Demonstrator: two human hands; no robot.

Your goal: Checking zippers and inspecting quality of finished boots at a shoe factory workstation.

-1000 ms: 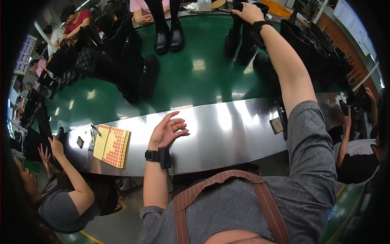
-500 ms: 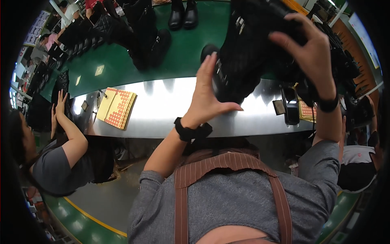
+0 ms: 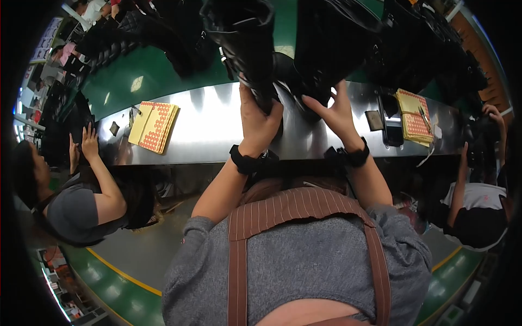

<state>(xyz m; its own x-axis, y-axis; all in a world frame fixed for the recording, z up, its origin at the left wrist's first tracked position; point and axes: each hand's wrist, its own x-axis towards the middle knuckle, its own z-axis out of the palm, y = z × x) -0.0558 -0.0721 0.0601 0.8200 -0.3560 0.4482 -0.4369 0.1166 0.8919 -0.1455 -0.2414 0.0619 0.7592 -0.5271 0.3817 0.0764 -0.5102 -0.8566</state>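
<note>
Currently, left hand (image 3: pixel 260 122) is gripping a black buckled boot (image 3: pixel 242 43), upper centre of frame; right hand (image 3: pixel 341 117) is clasping a second black boot (image 3: pixel 333 43) beside it. Handling is continuing, neither released; other black boots (image 3: pixel 416 54) are sitting upper right, unhandled.

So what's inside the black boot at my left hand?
The black boot shows only a dark interior at its open top; its own walls hide everything lower down.

Boots (image 3: pixel 328 48) cropped by upper edge
</note>
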